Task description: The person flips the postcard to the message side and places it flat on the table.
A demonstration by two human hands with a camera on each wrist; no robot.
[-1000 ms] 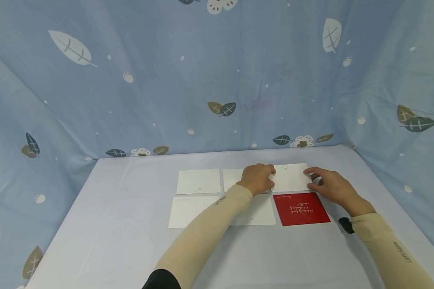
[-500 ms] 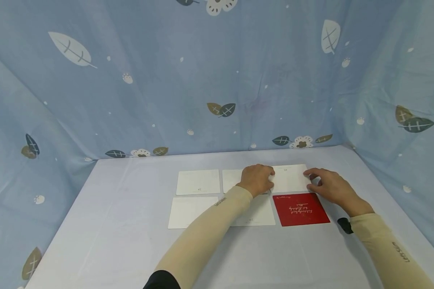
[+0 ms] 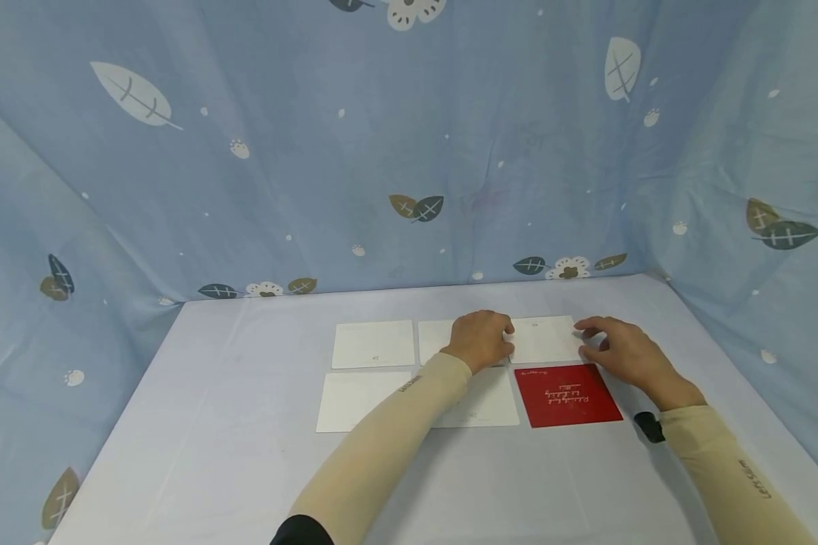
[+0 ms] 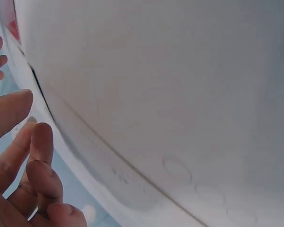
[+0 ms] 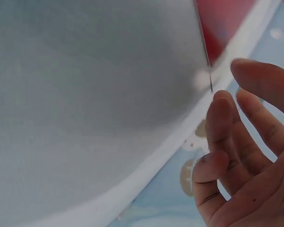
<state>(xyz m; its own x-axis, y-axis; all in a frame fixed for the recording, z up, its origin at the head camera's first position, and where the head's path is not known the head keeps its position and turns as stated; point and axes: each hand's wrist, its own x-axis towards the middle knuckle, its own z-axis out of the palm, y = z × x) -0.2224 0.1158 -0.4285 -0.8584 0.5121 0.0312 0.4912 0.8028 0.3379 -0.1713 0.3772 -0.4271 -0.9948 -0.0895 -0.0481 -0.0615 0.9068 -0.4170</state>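
Observation:
At the back right of the layout, a white card (image 3: 543,340) with a small mark near its far edge lies between my two hands in the head view. My left hand (image 3: 480,339) is at its left edge, covering part of another white card (image 3: 433,338). On the opposite side, my right hand (image 3: 623,350) has its bent fingertips right beside the right edge. Both wrist views show thumb and fingers apart with nothing pinched between them. A red card (image 3: 567,396) with white script lies just in front of the white one.
Several cards form two rows on the white table (image 3: 232,454). At left are a back white card (image 3: 373,345) and a front one (image 3: 354,393); another front card (image 3: 484,401) is partly under my left forearm. A blue leaf-patterned cloth (image 3: 300,151) hangs behind.
The white card between my hands has come down, its far edge dropping toward the table and lining up with its row. My hands have barely moved.

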